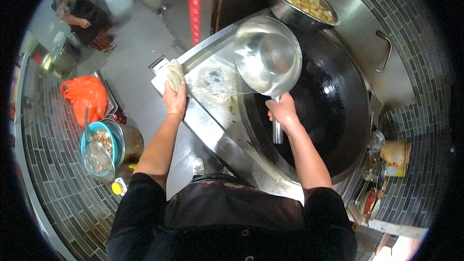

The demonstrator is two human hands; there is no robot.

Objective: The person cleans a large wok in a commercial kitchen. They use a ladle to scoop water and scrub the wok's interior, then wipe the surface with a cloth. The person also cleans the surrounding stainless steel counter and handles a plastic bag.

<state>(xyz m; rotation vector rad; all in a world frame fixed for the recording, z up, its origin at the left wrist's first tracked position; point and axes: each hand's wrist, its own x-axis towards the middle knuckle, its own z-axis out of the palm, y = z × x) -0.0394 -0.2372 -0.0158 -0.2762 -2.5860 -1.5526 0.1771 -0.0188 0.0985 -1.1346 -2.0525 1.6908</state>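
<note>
My right hand (284,111) grips the tubular handle of a large stainless-steel dipper (250,58), tilted over the left rim of a big dark wok (326,116). A thin sheet of clear water (219,83) spreads from the dipper's left side onto the stainless-steel stove top (233,139). Away to the left, my left hand (174,98) holds a folded pale cloth (175,74) at the stove's corner. The wok's visible inside looks dark and shiny, and part of it is hidden behind my right arm.
A steel basin (286,7) of pale diced food stands beyond the wok. At left are an orange plastic bag (85,98), a turquoise basin (115,136) and a yellow-capped bottle (117,187). Containers, including a red-filled bowl (369,202), stand right. Another person (81,14) is at upper left.
</note>
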